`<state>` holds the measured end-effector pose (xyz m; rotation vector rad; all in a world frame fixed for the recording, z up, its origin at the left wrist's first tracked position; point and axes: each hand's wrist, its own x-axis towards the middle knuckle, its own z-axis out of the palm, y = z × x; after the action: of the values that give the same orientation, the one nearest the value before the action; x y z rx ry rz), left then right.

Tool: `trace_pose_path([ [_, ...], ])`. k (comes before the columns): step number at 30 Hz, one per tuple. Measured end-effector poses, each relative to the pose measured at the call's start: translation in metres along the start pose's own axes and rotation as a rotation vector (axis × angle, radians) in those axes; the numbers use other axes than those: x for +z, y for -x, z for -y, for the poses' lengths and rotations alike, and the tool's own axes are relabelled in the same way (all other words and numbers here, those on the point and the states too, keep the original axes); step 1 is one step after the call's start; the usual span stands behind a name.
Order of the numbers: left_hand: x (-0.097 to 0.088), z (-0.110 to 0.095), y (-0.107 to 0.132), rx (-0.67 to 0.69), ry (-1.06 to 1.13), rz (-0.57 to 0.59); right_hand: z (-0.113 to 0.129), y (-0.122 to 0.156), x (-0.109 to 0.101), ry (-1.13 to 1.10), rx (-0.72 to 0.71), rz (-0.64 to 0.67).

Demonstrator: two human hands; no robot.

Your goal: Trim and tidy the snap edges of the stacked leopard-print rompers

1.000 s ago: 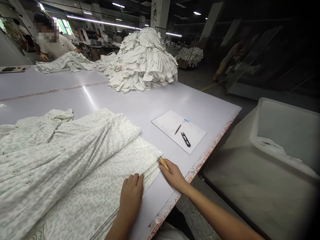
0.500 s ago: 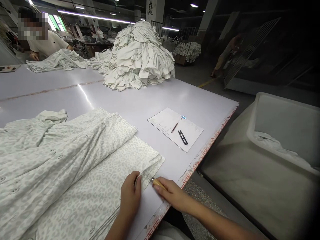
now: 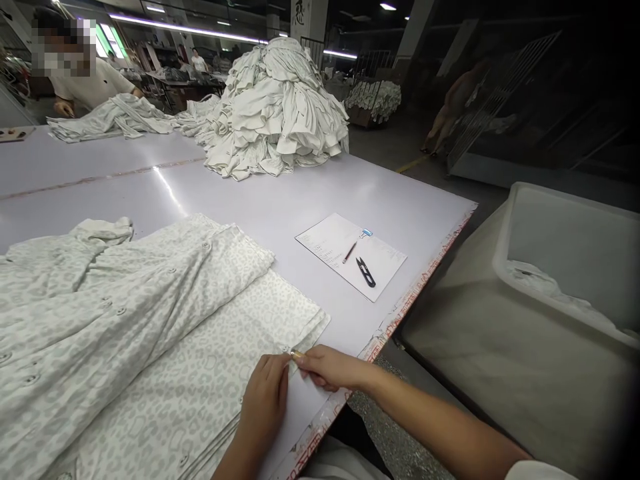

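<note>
A pale garment (image 3: 200, 347) with a grey-green leopard print and buttons lies folded in layers on the table. At its near right edge, my left hand (image 3: 265, 393) is closed on the fabric, with thumb and fingers at the border. My right hand (image 3: 327, 367) is wrapped round a small tool (image 3: 297, 354) with a yellowish handle and a metal collar. The tool's front end meets the garment edge beside a button, right by my left fingertips. Its tip is too small to make out, and my right fingers hide most of the handle.
On the table (image 3: 250, 207) lie a paper sheet (image 3: 330, 243), black thread snips (image 3: 365, 272), a pen (image 3: 349, 253) and a blue binder clip (image 3: 367, 233). Behind rises a garment heap (image 3: 285, 107). A person (image 3: 95, 83) stands far left; a large bin (image 3: 465, 320) stands right.
My right hand has moved left and slightly up, bringing the tool onto the garment edge. The lifted fabric edge now lies flatter, and my left fingers have come down over it.
</note>
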<state>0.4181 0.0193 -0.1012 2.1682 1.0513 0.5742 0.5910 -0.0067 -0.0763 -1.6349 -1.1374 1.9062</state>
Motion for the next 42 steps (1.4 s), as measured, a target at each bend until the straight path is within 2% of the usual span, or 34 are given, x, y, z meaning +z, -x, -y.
trace_pose_path([
  [2, 0.001, -0.002, -0.002, -0.015, -0.082, -0.007, -0.003, 0.010, -0.008, 0.057, 0.002, 0.022],
  [4, 0.000, -0.004, -0.011, -0.050, -0.169, -0.005, -0.004, 0.022, -0.010, 0.099, -0.014, -0.010],
  [9, -0.009, 0.007, -0.048, -0.213, -0.346, -0.068, -0.003, 0.045, 0.015, 0.139, -0.165, -0.162],
  [11, -0.012, 0.010, -0.059, -0.239, -0.368, -0.086, -0.005, 0.045, 0.025, 0.035, -0.189, -0.158],
  [13, -0.013, 0.009, -0.061, -0.238, -0.359, -0.072, -0.008, 0.035, 0.029, -0.236, -0.142, -0.122],
  [16, -0.019, 0.004, -0.039, -0.156, -0.315, -0.011, -0.011, 0.010, 0.023, -0.563, -0.111, -0.179],
  [18, -0.026, 0.003, -0.011, -0.091, -0.303, -0.011, -0.011, -0.003, 0.016, -0.612, -0.132, -0.261],
  [20, -0.035, 0.007, 0.019, -0.087, -0.288, -0.087, -0.012, -0.006, 0.014, -0.619, -0.156, -0.321],
  [21, -0.038, 0.009, 0.032, -0.102, -0.272, -0.122, -0.013, -0.003, 0.016, -0.602, -0.165, -0.334],
  [23, -0.041, 0.015, 0.051, -0.133, -0.252, -0.201, -0.014, 0.006, 0.029, -0.493, -0.186, -0.277],
  [25, -0.040, 0.019, 0.060, -0.156, -0.307, -0.297, -0.014, 0.017, 0.047, -0.288, -0.220, -0.156],
  [27, -0.035, 0.021, 0.062, -0.117, -0.411, -0.368, -0.014, 0.024, 0.063, -0.061, -0.265, -0.086],
  [30, -0.030, 0.024, 0.063, 0.022, -0.523, -0.360, -0.012, 0.027, 0.074, 0.168, -0.293, -0.139],
  [32, -0.029, 0.027, 0.064, 0.069, -0.493, -0.346, -0.010, 0.026, 0.074, 0.253, -0.288, -0.162],
  [34, -0.029, 0.028, 0.064, -0.016, -0.351, -0.346, -0.009, 0.027, 0.074, 0.305, -0.274, -0.155],
  [38, -0.036, 0.022, 0.059, -0.395, 0.006, -0.318, -0.004, 0.030, 0.077, 0.349, -0.233, -0.118],
  [40, -0.041, 0.019, 0.055, -0.480, 0.095, -0.280, -0.003, 0.029, 0.079, 0.348, -0.222, -0.110],
  [42, -0.045, 0.017, 0.053, -0.506, 0.139, -0.249, -0.003, 0.026, 0.083, 0.327, -0.224, -0.114],
])
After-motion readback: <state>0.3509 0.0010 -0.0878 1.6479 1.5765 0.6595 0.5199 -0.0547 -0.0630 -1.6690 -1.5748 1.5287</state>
